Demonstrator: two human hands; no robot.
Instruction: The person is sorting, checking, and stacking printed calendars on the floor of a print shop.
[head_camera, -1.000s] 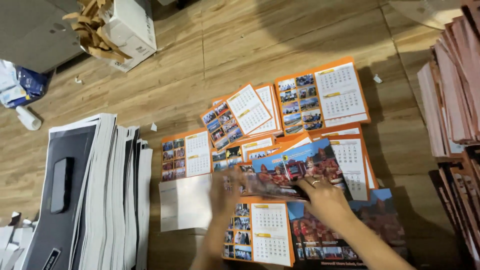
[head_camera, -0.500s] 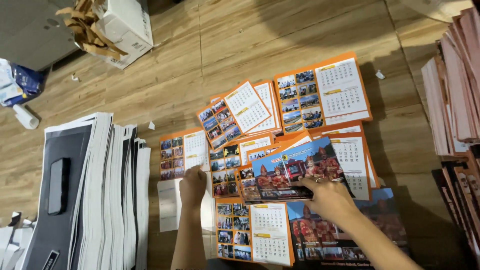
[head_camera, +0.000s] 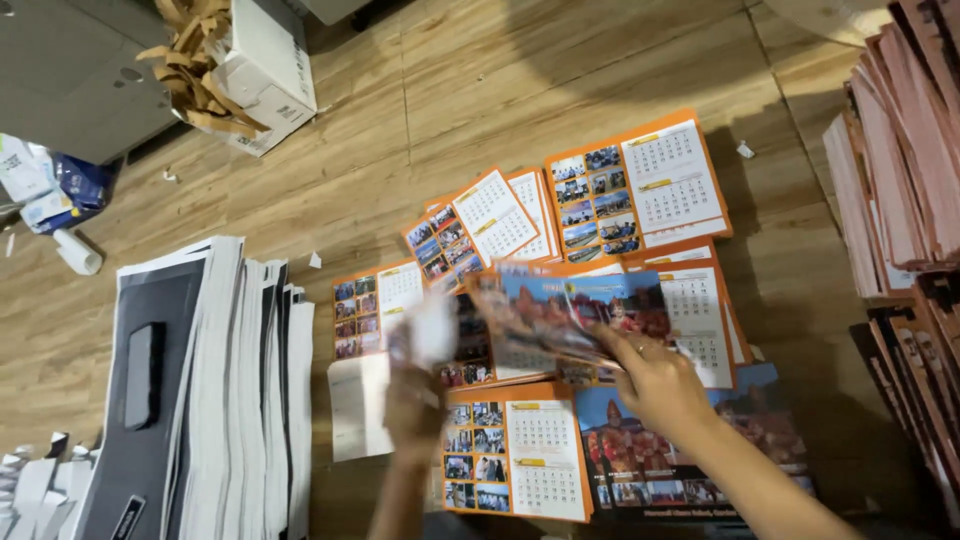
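Note:
Orange-bordered calendar sheets with photo grids lie in several overlapping piles on a wooden floor. My right hand grips a lifted stack of calendar pages by its right edge, above the middle piles. My left hand is blurred with motion and holds a pale sheet at the left end of that stack. Below both hands lies another calendar sheet, beside a cover sheet with a large picture.
A tall fanned stack of grey and white sheets lies on the left, with a dark flat object on it. A white box with cardboard scraps sits at top left. Reddish stacked sheets line the right edge.
My left hand has come up off the lower pile with a pale sheet, moving fast. My right hand has raised the picture stack higher and tilted it.

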